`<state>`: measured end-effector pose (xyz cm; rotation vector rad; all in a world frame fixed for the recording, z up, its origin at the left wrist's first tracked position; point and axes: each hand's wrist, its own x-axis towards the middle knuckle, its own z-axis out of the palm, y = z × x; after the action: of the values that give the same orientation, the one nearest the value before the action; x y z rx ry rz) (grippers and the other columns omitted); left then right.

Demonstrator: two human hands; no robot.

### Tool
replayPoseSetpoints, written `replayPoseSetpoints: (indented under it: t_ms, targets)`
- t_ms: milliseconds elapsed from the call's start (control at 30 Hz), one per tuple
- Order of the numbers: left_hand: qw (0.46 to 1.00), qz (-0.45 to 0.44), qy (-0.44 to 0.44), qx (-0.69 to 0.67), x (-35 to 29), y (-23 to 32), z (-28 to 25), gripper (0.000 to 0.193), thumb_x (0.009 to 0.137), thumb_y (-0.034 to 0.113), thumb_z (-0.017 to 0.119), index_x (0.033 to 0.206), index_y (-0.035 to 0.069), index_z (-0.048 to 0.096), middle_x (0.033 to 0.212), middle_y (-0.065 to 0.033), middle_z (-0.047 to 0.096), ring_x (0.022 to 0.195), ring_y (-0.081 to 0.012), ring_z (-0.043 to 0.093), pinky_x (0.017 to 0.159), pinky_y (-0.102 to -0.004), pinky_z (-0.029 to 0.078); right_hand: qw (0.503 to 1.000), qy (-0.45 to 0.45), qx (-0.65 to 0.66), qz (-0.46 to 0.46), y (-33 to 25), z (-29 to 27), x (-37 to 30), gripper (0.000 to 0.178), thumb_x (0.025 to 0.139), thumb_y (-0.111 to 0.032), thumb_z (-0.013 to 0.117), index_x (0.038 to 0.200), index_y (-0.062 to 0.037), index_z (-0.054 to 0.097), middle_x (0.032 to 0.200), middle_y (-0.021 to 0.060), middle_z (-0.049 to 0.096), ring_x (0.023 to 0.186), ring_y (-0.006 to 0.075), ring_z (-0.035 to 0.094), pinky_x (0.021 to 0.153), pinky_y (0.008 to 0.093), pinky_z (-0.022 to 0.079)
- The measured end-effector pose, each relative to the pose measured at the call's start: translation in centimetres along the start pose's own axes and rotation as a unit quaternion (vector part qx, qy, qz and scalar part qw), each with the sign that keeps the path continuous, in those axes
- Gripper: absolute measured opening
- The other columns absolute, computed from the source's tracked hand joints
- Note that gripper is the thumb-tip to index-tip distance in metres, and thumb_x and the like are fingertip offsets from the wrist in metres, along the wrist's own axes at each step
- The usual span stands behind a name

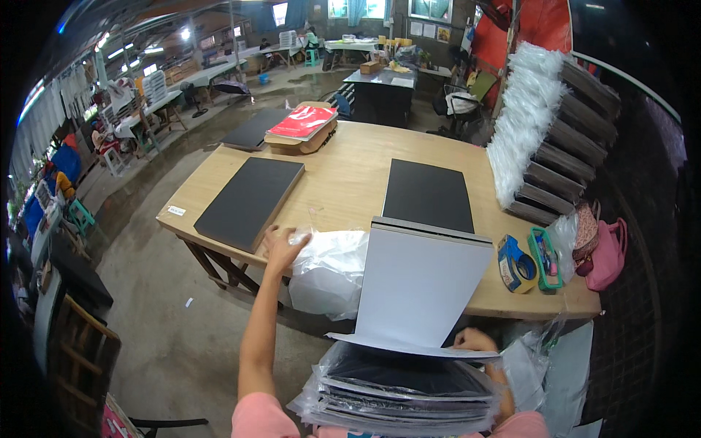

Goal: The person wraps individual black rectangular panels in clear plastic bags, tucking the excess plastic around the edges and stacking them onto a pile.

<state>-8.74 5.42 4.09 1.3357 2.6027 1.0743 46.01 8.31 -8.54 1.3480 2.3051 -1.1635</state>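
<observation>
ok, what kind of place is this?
Likely a small packing workshop: a wooden worktable carries dark flat boards, bagged stacks sit near the person, a tape dispenser lies ready, more worktables behind.

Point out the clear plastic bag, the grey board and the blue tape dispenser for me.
clear plastic bag [332, 266], head view, its crumpled middle.
grey board [423, 285], head view, centre of its pale face.
blue tape dispenser [516, 264], head view, its blue body.

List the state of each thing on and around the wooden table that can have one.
Clear plastic bag: crumpled, under left hand.
White flat board: tilted up, right hand at its lower edge.
Bagged dark boards stack: lying flat.
Blue tape dispenser: resting on table, untouched.
</observation>
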Motion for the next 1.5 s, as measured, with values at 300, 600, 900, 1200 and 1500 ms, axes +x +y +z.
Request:
replayPoseSetpoints:
  t_ms: [300, 600, 900, 1200, 1500]
  targets:
    - [0.86, 0.104, -0.17, -0.469, 1.2, 5.4, -2.5, 0.034, 0.073, 0.0, 0.075, 0.071, 0.009, 0.042, 0.066, 0.0044, 0.046, 0.063, -0.0017, 0.046, 0.053, -0.0174, 0.035, 0.877, 0.192, -0.004, -0.441, -32.5, -17.2, -0.6, 0.033, 0.075, -0.012, 0.069, 0.106, -0.0059, 0.06, 0.093, 0.0094, 0.06, 0.082, 0.0216, 0.057, 0.069, 0.0332, 0.048]
    - [0.846, 0.088, -0.098, -0.516, -0.4, 5.7, -1.7, 0.031, 0.07, -0.002, 0.076, 0.091, 0.0, 0.054, 0.068, 0.0026, 0.054, 0.057, -0.0058, 0.053, 0.055, -0.0166, 0.042, 0.884, 0.255, -0.268, -0.285, -41.9, -16.6, 12.9, 0.012, 0.066, -0.016, 0.076, 0.069, -0.009, 0.067, 0.069, 0.0072, 0.067, 0.076, 0.0278, 0.066, 0.073, 0.0433, 0.047]
    - [0.625, -0.028, -0.578, -0.524, 0.1, 3.2, 1.8, 0.036, 0.087, 0.032, 0.063, 0.106, 0.001, 0.064, 0.082, 0.0002, 0.058, 0.073, -0.0054, 0.048, 0.065, -0.0237, 0.04, 0.811, 0.242, -0.293, -0.446, -40.8, -15.3, 14.9, 0.02, 0.073, -0.006, 0.061, 0.093, -0.0066, 0.062, 0.079, 0.0153, 0.065, 0.077, 0.0347, 0.063, 0.065, 0.045, 0.048]
    - [0.509, 0.216, -0.546, -0.629, -6.1, 2.2, -9.9, 0.052, 0.09, 0.047, 0.055, 0.101, -0.004, 0.06, 0.085, -0.0109, 0.063, 0.083, -0.0216, 0.058, 0.075, -0.0332, 0.045, 0.587, -0.618, 0.054, -0.52, -33.5, -13.6, 1.8, 0.023, 0.092, -0.02, 0.056, 0.092, 0.0017, 0.064, 0.081, 0.0132, 0.067, 0.077, 0.0221, 0.065, 0.08, 0.0382, 0.051]
    - [0.237, 0.172, -0.481, -0.826, -10.6, 11.1, -7.1, 0.053, 0.091, 0.058, 0.039, 0.077, 0.012, 0.058, 0.071, -0.0029, 0.053, 0.073, -0.0162, 0.056, 0.068, -0.034, 0.046, 0.682, -0.331, 0.424, -0.496, -15.5, -10.9, -1.7, 0.025, 0.078, -0.022, 0.073, 0.081, 0.0027, 0.069, 0.08, 0.0161, 0.065, 0.083, 0.0249, 0.062, 0.075, 0.0421, 0.042]
